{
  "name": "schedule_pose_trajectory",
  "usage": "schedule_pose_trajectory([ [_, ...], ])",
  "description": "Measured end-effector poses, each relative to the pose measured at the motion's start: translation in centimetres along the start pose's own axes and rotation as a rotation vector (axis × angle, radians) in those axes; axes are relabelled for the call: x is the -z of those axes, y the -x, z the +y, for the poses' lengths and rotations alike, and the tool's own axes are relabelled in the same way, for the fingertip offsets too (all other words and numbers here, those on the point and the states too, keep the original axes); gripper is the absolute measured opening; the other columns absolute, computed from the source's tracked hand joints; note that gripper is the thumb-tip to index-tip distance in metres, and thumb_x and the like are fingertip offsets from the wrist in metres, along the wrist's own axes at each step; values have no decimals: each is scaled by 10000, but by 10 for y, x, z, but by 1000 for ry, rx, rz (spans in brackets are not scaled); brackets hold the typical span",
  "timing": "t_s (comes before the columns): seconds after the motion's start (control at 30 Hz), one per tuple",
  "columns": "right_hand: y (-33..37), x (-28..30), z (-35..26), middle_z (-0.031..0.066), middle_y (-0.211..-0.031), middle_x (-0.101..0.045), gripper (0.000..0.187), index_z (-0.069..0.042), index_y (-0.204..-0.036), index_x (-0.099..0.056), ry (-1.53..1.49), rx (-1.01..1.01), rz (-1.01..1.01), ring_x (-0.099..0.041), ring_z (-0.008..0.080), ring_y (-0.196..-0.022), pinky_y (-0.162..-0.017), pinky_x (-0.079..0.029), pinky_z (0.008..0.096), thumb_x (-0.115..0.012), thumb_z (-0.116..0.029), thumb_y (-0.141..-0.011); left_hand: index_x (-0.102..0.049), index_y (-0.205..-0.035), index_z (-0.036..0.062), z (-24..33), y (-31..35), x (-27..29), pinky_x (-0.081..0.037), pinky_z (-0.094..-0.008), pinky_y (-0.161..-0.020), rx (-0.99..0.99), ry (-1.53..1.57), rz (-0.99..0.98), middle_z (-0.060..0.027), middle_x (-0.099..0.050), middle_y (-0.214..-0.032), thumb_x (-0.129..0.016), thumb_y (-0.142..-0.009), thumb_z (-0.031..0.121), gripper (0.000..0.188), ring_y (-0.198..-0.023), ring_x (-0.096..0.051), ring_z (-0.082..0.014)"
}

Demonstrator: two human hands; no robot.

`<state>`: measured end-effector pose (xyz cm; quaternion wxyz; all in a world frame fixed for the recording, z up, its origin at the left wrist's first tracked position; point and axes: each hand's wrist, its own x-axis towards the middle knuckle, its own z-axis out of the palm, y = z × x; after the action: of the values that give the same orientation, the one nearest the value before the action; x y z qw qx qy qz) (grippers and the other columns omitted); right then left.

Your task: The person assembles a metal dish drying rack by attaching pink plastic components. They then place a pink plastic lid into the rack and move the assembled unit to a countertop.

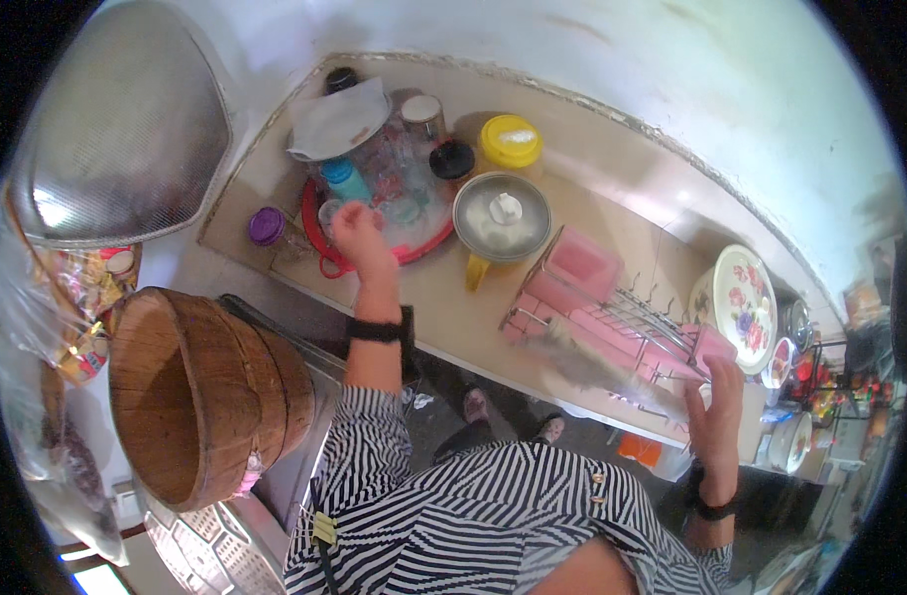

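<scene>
My left hand (pixel 359 238) is over the front of a red-rimmed round tray (pixel 437 241), its fingers curled beside a small clear glass (pixel 329 211). The hand itself hides whether anything is in its grasp. On the tray, a turquoise-capped bottle (pixel 344 178) stands among several clear glasses. A white sheet-like cover (pixel 342 121) lies over the back of the group. At the right, my right hand (pixel 716 405) is raised with fingers apart, holding nothing visible, beside a pink dish rack (pixel 557 302) with metal wires. A blurred greyish thing (pixel 597 365) lies across the rack's front.
A lidded steel pot (pixel 503 233) with a yellow handle and a yellow-lidded tub (pixel 511 142) stand behind the rack. A purple-lidded jar (pixel 267 227) is left of the tray. A wooden bucket (pixel 295 387) lies tilted at left. A flowered basin (pixel 746 307) leans at far right.
</scene>
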<state>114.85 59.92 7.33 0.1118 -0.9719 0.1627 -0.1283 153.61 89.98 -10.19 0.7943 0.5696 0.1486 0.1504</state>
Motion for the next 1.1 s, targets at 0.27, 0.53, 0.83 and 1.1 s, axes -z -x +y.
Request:
schedule_pose_trajectory([
  [0.27, 21, -29, 32, 171, -1114, -540, 448, -18, -1172, -511, 178, 57, 39, -482, 358, -1076, -951, -342, 465, -660, -135, -766, -570, -966, 13, 25, 71, 0, -466, -242, -664, -23, -117, -166, -29, -577, -888, -556, -805, -14, 164, -782, -549, -118],
  [0.53, 31, -38, 30, 171, -1169, -516, 482, -14, -1171, -530, 95, 76, 151, -465, 359, -1100, -938, -369, 460, -694, -105, -727, -576, -978, -9, 77, 152, 0, -448, -283, -802, -264, -170, -366, -51, -581, -954, -515, -840, -31, 152, -879, -543, -142],
  [0.83, 69, -20, 66, 194, -1213, -478, 538, 4, -1219, -491, 7, -110, 279, -453, 377, -1109, -933, -394, 458, -709, -123, -744, -571, -1033, -22, 85, 290, -11, -411, -370, -905, -696, -478, -944, -182, -559, -1031, -572, -774, -6, 259, -973, -543, -320],
  [1.1, 84, -43, 103, 224, -1266, -436, 700, 0, -1371, -302, -573, -277, 137, -521, 316, -1075, -880, -463, 383, -671, -179, -805, -433, -1168, 36, 61, 333, -23, -380, -352, -940, -169, -437, -518, -125, -440, -1209, -604, -780, 5, 425, -1113, -437, -227],
])
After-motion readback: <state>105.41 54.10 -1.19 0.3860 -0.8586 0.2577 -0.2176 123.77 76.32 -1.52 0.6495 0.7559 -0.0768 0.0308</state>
